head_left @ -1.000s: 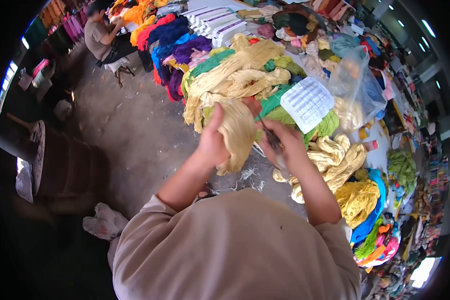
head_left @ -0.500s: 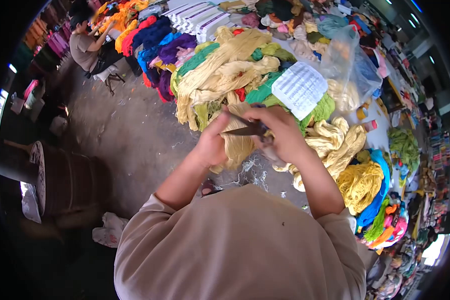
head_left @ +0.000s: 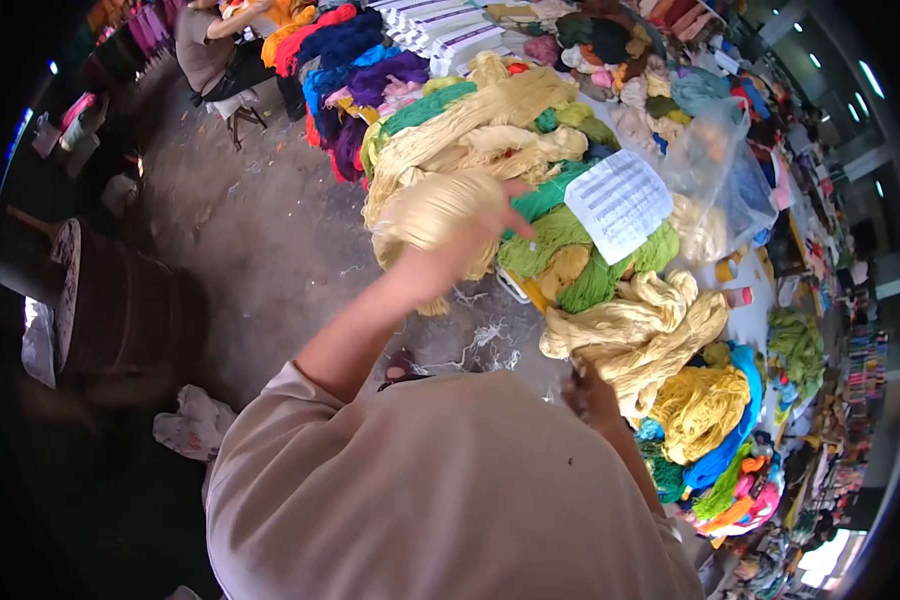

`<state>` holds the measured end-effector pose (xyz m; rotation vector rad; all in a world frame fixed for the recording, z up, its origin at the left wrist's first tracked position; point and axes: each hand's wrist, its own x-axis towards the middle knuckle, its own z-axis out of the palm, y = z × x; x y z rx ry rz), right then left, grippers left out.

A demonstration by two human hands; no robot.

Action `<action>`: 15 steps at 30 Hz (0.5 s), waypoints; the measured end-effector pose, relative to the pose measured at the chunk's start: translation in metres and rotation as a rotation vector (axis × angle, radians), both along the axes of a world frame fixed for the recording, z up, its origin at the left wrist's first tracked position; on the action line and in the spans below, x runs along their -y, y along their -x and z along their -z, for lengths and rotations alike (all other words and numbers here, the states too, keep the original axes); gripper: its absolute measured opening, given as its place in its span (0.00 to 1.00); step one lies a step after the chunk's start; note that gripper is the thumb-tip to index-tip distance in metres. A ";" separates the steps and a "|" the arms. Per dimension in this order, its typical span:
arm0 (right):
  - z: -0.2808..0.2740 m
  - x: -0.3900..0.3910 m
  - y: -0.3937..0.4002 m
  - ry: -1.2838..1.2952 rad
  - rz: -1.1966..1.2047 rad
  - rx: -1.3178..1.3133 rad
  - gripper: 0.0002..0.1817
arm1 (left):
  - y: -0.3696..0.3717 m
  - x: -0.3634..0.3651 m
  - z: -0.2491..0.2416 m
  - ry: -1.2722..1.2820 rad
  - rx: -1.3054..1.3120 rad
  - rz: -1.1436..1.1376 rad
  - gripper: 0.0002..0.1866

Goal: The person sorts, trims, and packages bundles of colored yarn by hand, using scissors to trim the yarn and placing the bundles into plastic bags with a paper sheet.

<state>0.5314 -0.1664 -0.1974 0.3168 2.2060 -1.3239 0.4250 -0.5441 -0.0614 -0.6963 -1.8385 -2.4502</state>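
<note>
My left hand (head_left: 470,235), smeared by motion, is at the front of the yarn pile with a skein of cream yarn (head_left: 438,208) on it. Two fingertips poke out to the right of the strands. The skein is blurred too, and its lower end hangs over the floor. Close to my body on the right, my right hand (head_left: 598,398) is low and closed around dark scissors (head_left: 576,388), which are partly hidden and blurred. Beside it lie folded cream skeins (head_left: 650,335). More cream yarn (head_left: 490,110) tops the pile beyond my left hand.
A printed sheet (head_left: 620,205) rests on green yarn (head_left: 545,245), near a clear plastic bag (head_left: 720,170). Yellow yarn (head_left: 705,410) is at the right. Another person (head_left: 210,50) sits at the far left. A drum (head_left: 120,310) stands left; thread scraps (head_left: 485,345) litter the floor.
My right hand has moved down and right with the scissors, away from the skein. My left hand has moved up and right with the cream skein. The view has shifted slightly.
</note>
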 end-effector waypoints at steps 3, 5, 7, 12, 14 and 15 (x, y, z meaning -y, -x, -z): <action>-0.097 0.063 0.036 0.212 -0.254 -0.710 0.62 | -0.008 -0.039 -0.010 0.646 -0.536 -0.065 0.32; -0.119 0.106 0.055 0.613 -0.201 -0.790 0.68 | -0.019 -0.060 -0.025 0.795 -0.607 -0.170 0.35; -0.139 0.137 0.057 0.819 -0.147 -0.595 0.62 | -0.014 -0.064 -0.025 0.716 -0.553 -0.168 0.47; -0.130 0.110 0.061 0.869 -0.130 -0.570 0.45 | -0.006 0.003 0.006 0.901 -0.494 -0.187 0.64; -0.122 0.086 0.075 1.100 -0.205 -0.480 0.46 | 0.002 0.037 0.027 0.940 -0.452 -0.311 0.67; -0.127 0.087 0.074 1.100 -0.196 -0.465 0.45 | 0.009 0.055 0.041 1.010 -0.450 -0.333 0.71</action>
